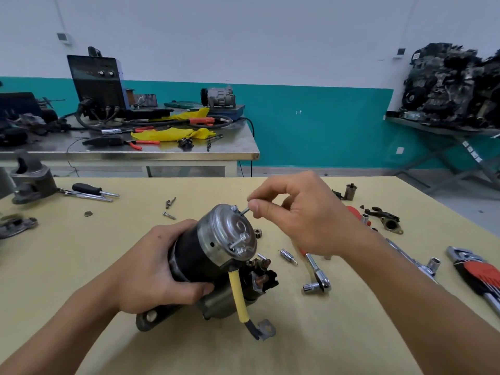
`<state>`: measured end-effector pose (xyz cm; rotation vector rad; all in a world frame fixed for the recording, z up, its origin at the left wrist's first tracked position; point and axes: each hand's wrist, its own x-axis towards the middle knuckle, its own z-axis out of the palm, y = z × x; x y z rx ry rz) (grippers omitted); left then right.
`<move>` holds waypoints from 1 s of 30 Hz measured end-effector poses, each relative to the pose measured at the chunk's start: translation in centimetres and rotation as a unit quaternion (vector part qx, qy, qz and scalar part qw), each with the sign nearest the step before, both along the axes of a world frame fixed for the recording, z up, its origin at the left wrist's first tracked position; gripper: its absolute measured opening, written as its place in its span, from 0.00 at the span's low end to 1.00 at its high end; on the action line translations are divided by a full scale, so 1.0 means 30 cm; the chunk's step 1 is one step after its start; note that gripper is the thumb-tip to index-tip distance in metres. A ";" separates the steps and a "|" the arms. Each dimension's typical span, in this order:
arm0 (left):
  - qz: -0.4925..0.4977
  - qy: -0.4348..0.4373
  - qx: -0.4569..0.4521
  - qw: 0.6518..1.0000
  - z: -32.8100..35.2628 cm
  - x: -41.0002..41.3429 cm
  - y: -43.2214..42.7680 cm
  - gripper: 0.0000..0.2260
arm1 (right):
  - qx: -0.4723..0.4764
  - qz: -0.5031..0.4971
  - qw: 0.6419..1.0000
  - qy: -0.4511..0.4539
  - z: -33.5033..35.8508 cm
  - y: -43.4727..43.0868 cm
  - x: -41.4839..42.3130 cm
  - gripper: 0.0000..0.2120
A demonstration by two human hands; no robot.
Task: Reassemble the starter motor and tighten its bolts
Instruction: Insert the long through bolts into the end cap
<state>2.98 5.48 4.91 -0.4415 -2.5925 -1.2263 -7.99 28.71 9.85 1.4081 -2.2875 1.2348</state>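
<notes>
The starter motor (194, 255) stands tilted on the yellow table, its silver end cap (230, 231) facing up toward me. My left hand (159, 266) grips its black body from the left. My right hand (300, 212) pinches a long bolt (244, 211) between thumb and forefinger, its tip at the hole on the cap's upper edge. A second bolt (238, 243) sticks out of the cap's lower side. A yellow-sleeved cable (238, 296) with a metal lug hangs down from the motor.
A ratchet (315, 272) and loose sockets (288, 255) lie right of the motor, with a hex key set (479, 277) at the far right. Loose screws (169, 215), a small gear (258, 234) and screwdrivers (92, 191) lie behind. A housing part (32, 180) sits far left.
</notes>
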 end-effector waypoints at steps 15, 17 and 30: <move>-0.003 0.009 -0.004 1.000 -0.002 0.005 0.004 0.24 | 0.146 -0.070 0.984 0.076 0.021 -0.023 0.034 0.16; -0.001 0.013 -0.003 1.000 -0.002 0.007 0.006 0.24 | 0.143 -0.112 0.979 0.089 0.014 -0.041 0.038 0.26; 0.009 0.020 -0.016 1.000 0.001 0.012 0.010 0.23 | 0.138 -0.112 0.981 0.072 0.016 -0.030 0.019 0.31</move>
